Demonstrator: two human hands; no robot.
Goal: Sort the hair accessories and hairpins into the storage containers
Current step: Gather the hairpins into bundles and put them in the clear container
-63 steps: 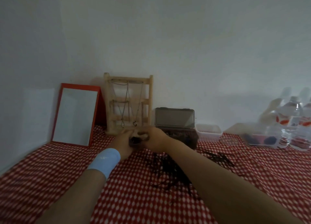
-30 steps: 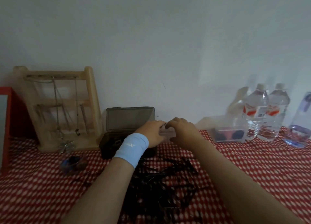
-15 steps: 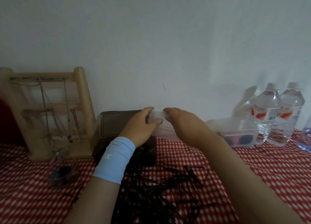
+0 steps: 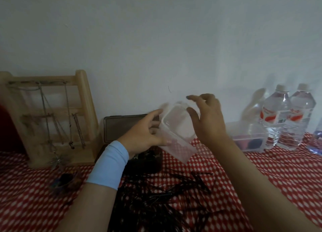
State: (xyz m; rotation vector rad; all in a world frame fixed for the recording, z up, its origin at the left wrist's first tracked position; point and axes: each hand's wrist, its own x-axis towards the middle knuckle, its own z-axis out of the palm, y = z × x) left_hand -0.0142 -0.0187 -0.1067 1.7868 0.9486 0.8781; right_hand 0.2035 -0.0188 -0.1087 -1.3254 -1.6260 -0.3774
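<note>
Far left, the wooden rack [image 4: 47, 116] with its chains stands well apart. Centre now: the left hand [image 4: 146, 135] grips the clear container [image 4: 176, 132] by its side, tilted and lifted off the red checked surface [image 4: 278, 170]. The right hand [image 4: 207, 120] hovers at the rim, fingers loose and spread, holding nothing I can see. The hairpins [image 4: 165, 197] lie heaped on the near side. The risk: a one-handed hold on slick, tipped plastic could slip or spill whatever goes in. Far right, another tub [image 4: 249, 141] sits beside the bottles [image 4: 287, 116].
</note>
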